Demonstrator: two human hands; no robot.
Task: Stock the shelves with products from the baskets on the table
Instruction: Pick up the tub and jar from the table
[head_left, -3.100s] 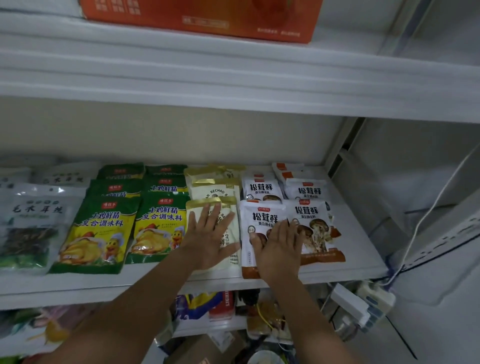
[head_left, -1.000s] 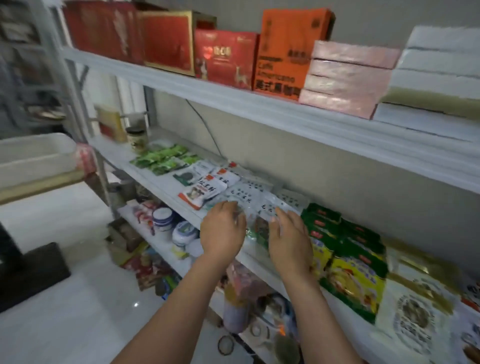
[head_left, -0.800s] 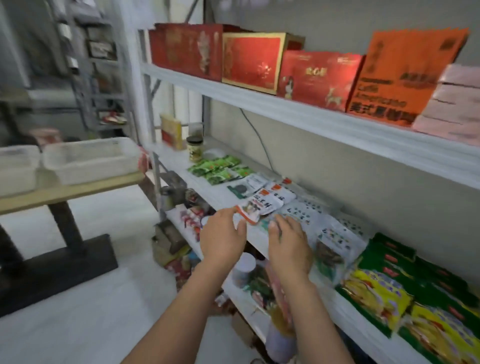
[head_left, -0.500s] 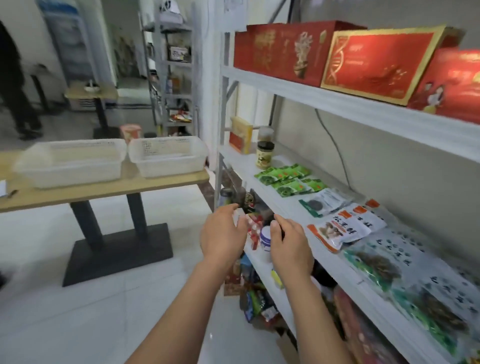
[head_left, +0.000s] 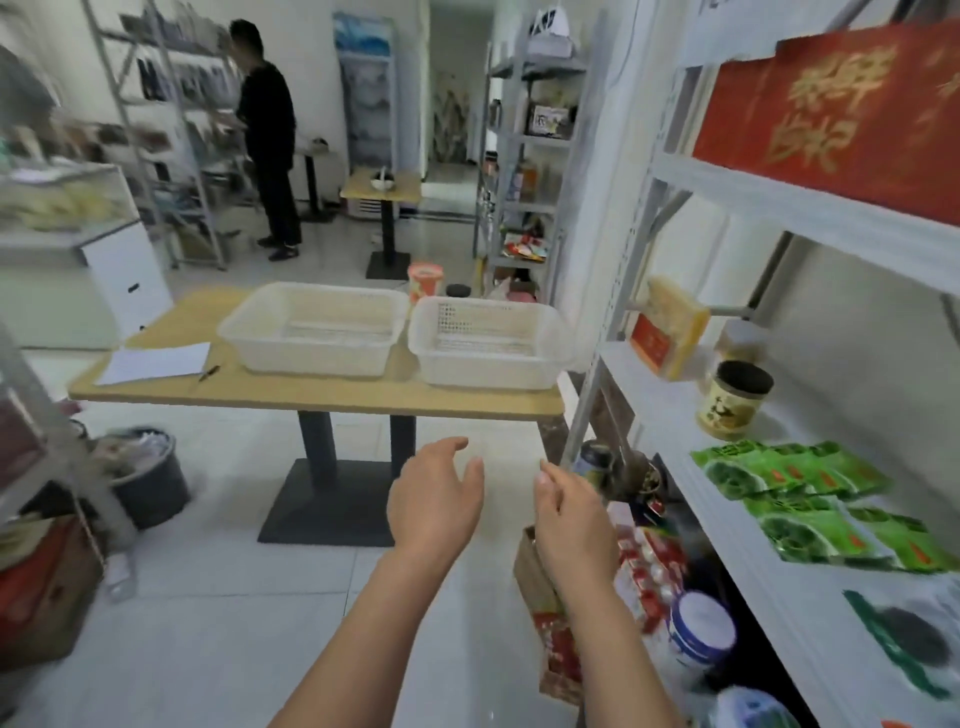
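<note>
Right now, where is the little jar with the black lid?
The jar stands on the right of the head view, on the white shelf, between the yellow-and-red box behind it and the green packets in front.

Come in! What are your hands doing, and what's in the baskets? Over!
Left hand open, right hand open, holding nothing. Left basket, right basket look empty. Way to table clear.

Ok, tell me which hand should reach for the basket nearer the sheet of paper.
Left. The left hand is open, empty, and sits nearer that basket; the right hand, also empty, is farther off, below the far end of the other basket.
</note>
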